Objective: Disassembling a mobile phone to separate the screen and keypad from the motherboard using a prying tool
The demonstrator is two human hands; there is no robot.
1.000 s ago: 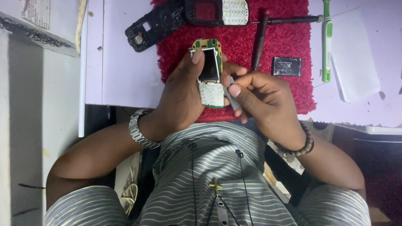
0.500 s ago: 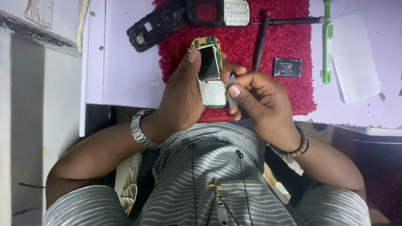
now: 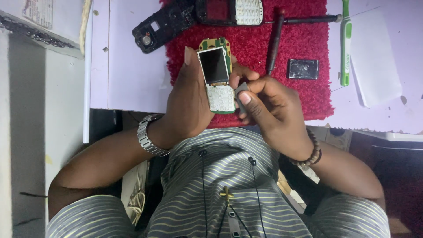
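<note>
Green phone board [image 3: 217, 75] gripped, left hand [image 3: 187, 103] | right hand [image 3: 269, 108] pinching grey pick [image 3: 242, 90]

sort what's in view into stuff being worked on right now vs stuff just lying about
In hand:
- bare phone board with screen and keypad, held in the left hand
- small grey pick, pinched in the right hand fingers at the board's edge

Lying about:
- black back shell
- front cover with keypad
- two dark tools
- battery
- toothbrush
- red mat
</note>
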